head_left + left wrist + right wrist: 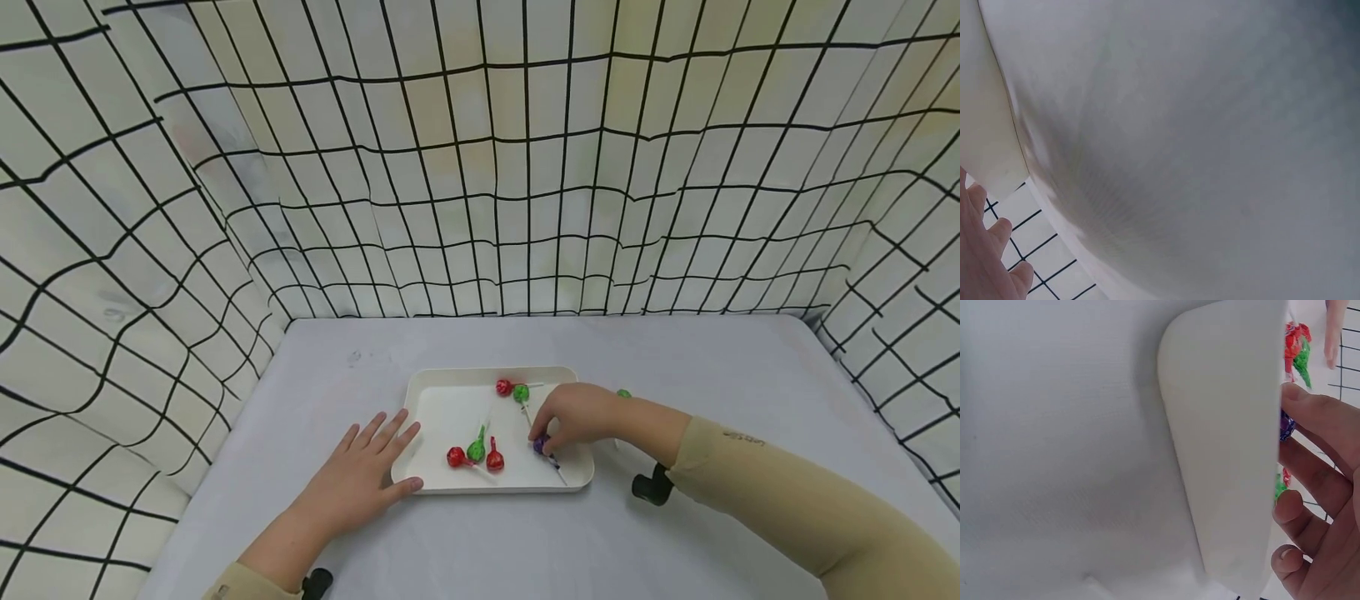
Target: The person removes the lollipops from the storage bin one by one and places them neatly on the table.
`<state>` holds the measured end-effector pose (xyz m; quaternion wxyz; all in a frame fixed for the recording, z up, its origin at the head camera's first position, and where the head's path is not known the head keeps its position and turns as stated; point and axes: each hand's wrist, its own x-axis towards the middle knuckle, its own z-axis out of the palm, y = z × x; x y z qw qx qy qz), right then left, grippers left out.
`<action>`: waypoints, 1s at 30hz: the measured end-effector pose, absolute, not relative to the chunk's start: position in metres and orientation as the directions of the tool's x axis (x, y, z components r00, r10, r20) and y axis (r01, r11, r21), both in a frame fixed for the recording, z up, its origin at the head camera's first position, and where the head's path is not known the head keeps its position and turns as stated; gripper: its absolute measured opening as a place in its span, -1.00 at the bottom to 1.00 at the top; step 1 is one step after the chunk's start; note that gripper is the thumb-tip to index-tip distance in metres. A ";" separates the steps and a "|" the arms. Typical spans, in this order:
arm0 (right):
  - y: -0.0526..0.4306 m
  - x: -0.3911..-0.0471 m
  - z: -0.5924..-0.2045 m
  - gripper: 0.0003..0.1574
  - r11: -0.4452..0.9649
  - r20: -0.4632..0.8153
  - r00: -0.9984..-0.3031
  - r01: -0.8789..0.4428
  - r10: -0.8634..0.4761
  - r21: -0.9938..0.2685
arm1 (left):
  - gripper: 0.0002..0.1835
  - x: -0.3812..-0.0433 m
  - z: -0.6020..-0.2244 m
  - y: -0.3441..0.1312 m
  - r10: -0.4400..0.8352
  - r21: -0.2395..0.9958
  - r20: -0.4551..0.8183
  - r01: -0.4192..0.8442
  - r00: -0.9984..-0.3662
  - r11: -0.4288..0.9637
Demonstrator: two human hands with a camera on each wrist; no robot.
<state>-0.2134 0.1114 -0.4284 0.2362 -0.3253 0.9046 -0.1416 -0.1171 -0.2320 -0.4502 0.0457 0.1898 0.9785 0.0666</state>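
Observation:
My right hand (579, 414) reaches over the right side of the white tray (442, 392) and pinches a purple-wrapped lollipop (539, 446) between thumb and fingers. In the right wrist view, the purple lollipop (1286, 427) shows between the thumb and a finger, partly hidden by the tray wall. My left hand (358, 475) lies at the tray's left edge with fingers spread and its thumb at the front left corner. Toward the tray's front are a red lollipop (456, 457), a green one (477, 447) and another red one (495, 457).
Near the tray's back edge lie a red lollipop (504, 387) and a green lollipop (521, 393). Another green lollipop (624, 392) is outside the tray, mostly hidden behind the right forearm. White cloth covers the table (480, 542); a black-gridded white curtain (525, 167) surrounds it.

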 end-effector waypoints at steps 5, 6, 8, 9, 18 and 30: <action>0.115 -0.216 -0.420 -0.75 0.741 -0.314 -0.680 -0.533 -0.662 -0.409 | -0.12 -0.117 -0.449 -0.232 0.376 0.144 -0.073 0.363 -0.924 0.921; 0.116 -0.216 -0.418 -0.75 0.741 -0.308 -0.684 -0.532 -0.662 -0.410 | -0.12 -0.117 -0.449 -0.232 0.377 0.145 -0.071 0.365 -0.923 0.920; 0.118 -0.218 -0.414 -0.74 0.736 -0.292 -0.689 -0.531 -0.663 -0.420 | -0.12 -0.117 -0.449 -0.232 0.379 0.148 -0.069 0.366 -0.923 0.919; 0.120 -0.219 -0.412 -0.73 0.733 -0.284 -0.691 -0.530 -0.664 -0.426 | -0.12 -0.117 -0.448 -0.232 0.379 0.146 -0.067 0.367 -0.923 0.919; 0.133 -0.227 -0.402 -0.67 0.721 -0.233 -0.716 -0.511 -0.658 -0.468 | -0.14 -0.116 -0.447 -0.231 0.383 0.146 -0.056 0.372 -0.922 0.917; 0.162 -0.234 -0.393 -0.65 0.744 -0.205 -0.785 -0.418 -0.585 -0.521 | -0.11 -0.116 -0.449 -0.232 0.391 0.155 -0.047 0.380 -0.919 0.912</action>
